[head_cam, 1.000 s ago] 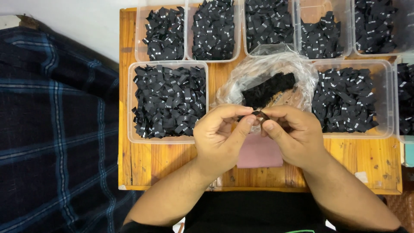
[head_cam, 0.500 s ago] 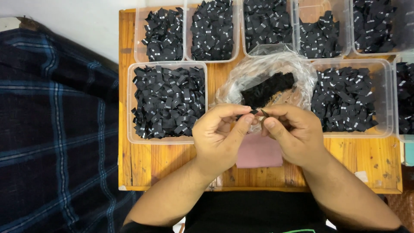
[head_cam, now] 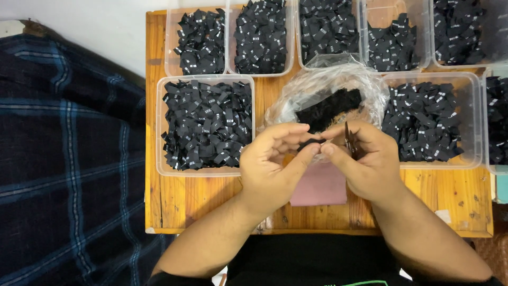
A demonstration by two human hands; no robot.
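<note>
My left hand (head_cam: 272,164) and my right hand (head_cam: 368,159) meet over the middle of a small wooden table (head_cam: 450,196). Together their fingertips pinch a small black fabric label (head_cam: 309,143). A thin dark tool, maybe small scissors (head_cam: 349,140), also sits in my right hand. Just behind the hands lies an open clear plastic bag (head_cam: 328,87) with a heap of black labels inside. A pink cloth (head_cam: 320,185) lies under the hands.
Clear plastic tubs full of black labels ring the bag: one at the left (head_cam: 206,124), one at the right (head_cam: 431,122), several along the back edge (head_cam: 262,37). A dark blue plaid fabric (head_cam: 63,159) covers the area left of the table.
The hands stay in place; my fingers have shifted slightly on the black label, drawing it out between the fingertips.
</note>
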